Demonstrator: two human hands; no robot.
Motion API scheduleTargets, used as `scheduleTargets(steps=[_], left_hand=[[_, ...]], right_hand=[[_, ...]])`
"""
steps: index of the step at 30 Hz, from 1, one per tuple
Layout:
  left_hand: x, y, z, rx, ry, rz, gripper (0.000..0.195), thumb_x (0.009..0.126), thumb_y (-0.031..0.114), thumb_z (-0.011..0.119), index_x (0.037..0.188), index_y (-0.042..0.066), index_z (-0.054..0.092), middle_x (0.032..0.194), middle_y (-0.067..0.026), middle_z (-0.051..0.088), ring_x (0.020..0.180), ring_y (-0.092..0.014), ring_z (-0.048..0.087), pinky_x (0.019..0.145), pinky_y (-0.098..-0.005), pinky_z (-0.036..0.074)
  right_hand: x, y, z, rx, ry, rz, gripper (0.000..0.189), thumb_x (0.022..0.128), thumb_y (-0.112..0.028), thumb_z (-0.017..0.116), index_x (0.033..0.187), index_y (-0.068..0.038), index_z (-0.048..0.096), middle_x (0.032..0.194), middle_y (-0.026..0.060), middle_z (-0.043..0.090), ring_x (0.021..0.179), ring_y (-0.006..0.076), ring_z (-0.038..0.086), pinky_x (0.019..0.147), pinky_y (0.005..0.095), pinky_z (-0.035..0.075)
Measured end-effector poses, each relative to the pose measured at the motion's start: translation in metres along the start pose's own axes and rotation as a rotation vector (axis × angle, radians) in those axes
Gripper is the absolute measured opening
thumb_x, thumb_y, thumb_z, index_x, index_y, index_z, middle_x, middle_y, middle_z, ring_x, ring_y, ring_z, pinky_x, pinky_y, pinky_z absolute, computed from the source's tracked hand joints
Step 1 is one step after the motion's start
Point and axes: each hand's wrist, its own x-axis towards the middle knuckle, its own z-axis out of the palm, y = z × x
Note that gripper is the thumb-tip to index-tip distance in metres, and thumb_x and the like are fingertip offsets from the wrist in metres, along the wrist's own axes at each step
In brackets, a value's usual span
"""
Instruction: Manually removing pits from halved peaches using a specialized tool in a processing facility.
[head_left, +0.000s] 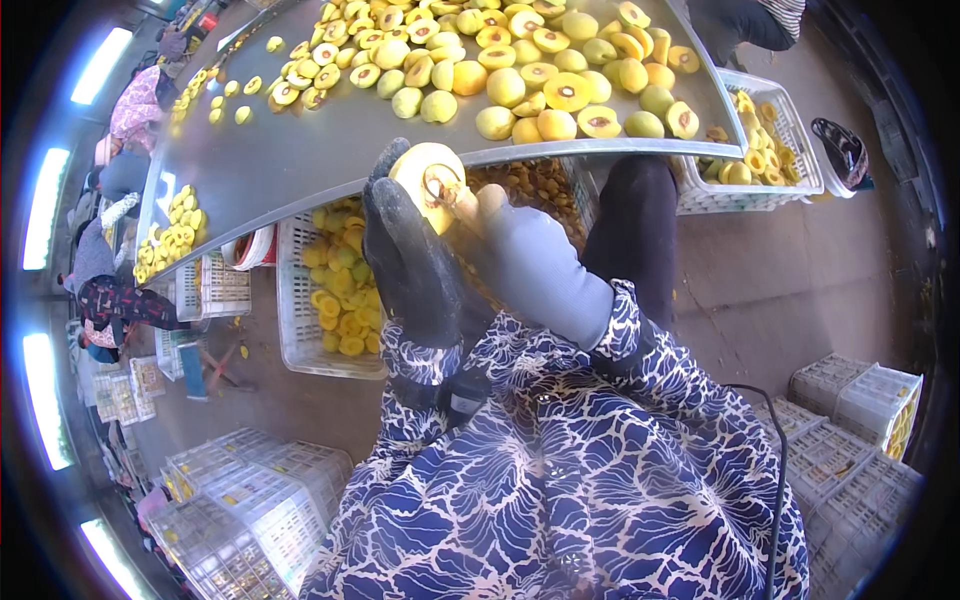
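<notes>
A halved yellow peach (424, 166), cut face up, rests in my left hand (411, 259), which wears a dark glove. My right hand (529, 251) wears a grey glove that leaves the fingertips bare. Its fingers pinch a small pitting tool (438, 188) whose thin curved metal end is at the reddish pit cavity; the handle is mostly hidden by the hand. Both hands are just in front of the near edge of a metal worktable (300, 176). On that table lies a heap of peach halves (506, 86), several showing brown pits.
Below the table stand a white crate of peach halves (345, 300) and a container of brown pits (544, 184). Another filled crate (757, 161) is at right. Stacked crates (255, 502) stand behind at left, more crates (840, 442) at right. Other people (112, 262) sit along the left.
</notes>
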Motion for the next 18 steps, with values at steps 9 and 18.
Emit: scheduleTargets(steps=[9,18], left_hand=[[0.004,-0.030,-0.001,0.276,-0.042,0.089,0.053,0.102,0.039,0.027,0.122,-0.003,0.052,0.117,-0.0197,0.060,0.105,-0.028,0.061,0.090,-0.0372,0.048],[0.007,-0.052,-0.003,0.474,-0.066,0.312,0.042,0.102,0.030,0.032,0.122,-0.001,0.053,0.118,-0.0198,0.060,0.106,-0.030,0.061,0.088,-0.0376,0.049]], right_hand=[[0.002,0.017,-0.005,0.378,-0.007,-0.004,0.030,0.086,-0.022,0.060,0.104,0.000,0.051,0.077,0.0233,0.058,0.071,0.0389,0.060,0.057,0.0425,0.046],[0.004,0.023,-0.023,0.605,-0.310,0.037,0.027,0.086,-0.019,0.058,0.101,0.004,0.054,0.084,0.0208,0.064,0.081,0.0306,0.065,0.071,0.0366,0.050]])
